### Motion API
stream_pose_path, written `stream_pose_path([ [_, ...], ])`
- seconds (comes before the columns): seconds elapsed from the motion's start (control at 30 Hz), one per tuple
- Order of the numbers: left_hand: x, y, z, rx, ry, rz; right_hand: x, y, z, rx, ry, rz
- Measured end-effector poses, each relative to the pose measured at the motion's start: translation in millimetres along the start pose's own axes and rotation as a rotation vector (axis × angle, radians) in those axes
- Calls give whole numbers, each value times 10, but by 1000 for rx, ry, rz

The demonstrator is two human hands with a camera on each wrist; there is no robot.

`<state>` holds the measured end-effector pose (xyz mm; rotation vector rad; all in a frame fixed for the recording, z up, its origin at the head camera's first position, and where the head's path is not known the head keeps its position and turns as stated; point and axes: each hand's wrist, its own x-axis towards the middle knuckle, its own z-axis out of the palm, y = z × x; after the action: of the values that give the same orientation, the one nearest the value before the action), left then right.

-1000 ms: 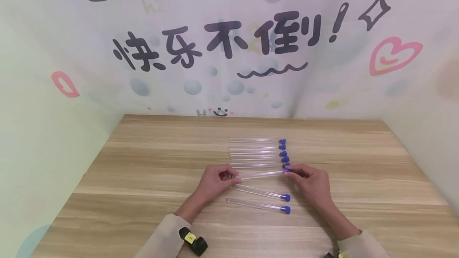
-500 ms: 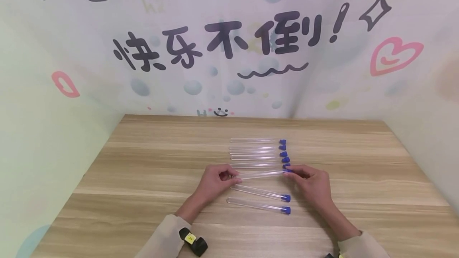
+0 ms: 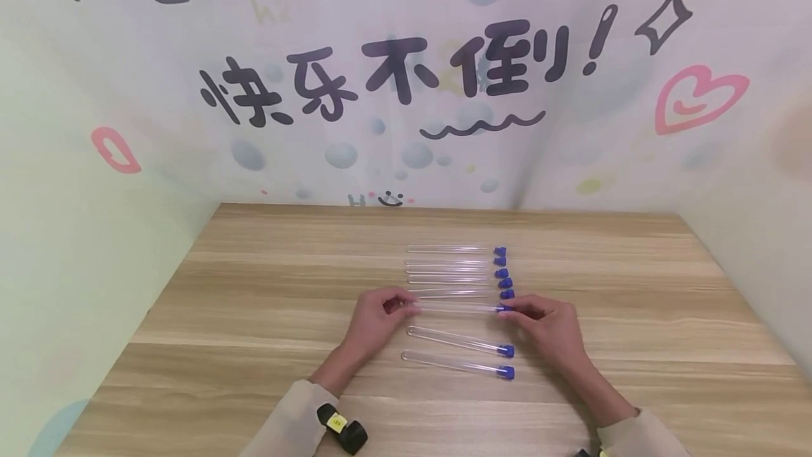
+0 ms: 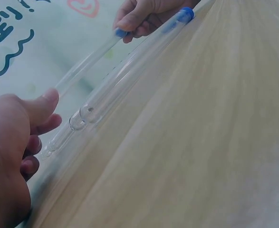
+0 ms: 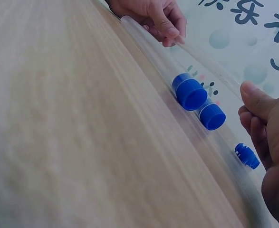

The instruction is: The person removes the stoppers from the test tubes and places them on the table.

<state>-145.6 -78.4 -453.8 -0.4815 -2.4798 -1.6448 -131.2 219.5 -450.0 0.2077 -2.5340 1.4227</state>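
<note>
A clear test tube (image 3: 453,308) stretches between both hands, roughly level in the head view. My left hand (image 3: 378,319) pinches its rounded end between thumb and fingers. At the other end, my right hand (image 3: 548,326) pinches the tube's blue cap (image 3: 503,308), mostly covered by the fingertips. On the near side of it lie two test tubes with blue caps on, one (image 3: 457,340) slightly slanted and the other (image 3: 450,364) closest to me. In the right wrist view their caps show large, the nearer cap (image 5: 191,95) foremost.
Beyond the held tube, several clear tubes (image 3: 447,250) lie side by side on the wooden table (image 3: 254,288), with loose blue caps (image 3: 500,251) by their right ends. A printed cloth (image 3: 317,154) hangs behind the table's far edge. Black wrist devices (image 3: 342,429) sit at the sleeves.
The held tube has swung from a slant to nearly level, its right end coming toward me. Both hands have shifted slightly, and the loose cap just beyond the right fingertips shows more fully.
</note>
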Motion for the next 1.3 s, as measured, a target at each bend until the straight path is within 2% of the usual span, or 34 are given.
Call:
stream_pose_path([
  [0.2, 8, -19, 4, 1, 36, -31, -9, -13, -6, 50, -62, 10],
  [0.43, 14, -35, 2, -7, 49, -34, -18, -14, -15, 115, -101, 6],
  [0.9, 17, -27, -4, -3, 42, -68, -14, -6, -19, 117, -167, 36],
  [1.3, 21, -19, -8, 20, 33, -80, -7, 1, -33, 112, -229, 102],
])
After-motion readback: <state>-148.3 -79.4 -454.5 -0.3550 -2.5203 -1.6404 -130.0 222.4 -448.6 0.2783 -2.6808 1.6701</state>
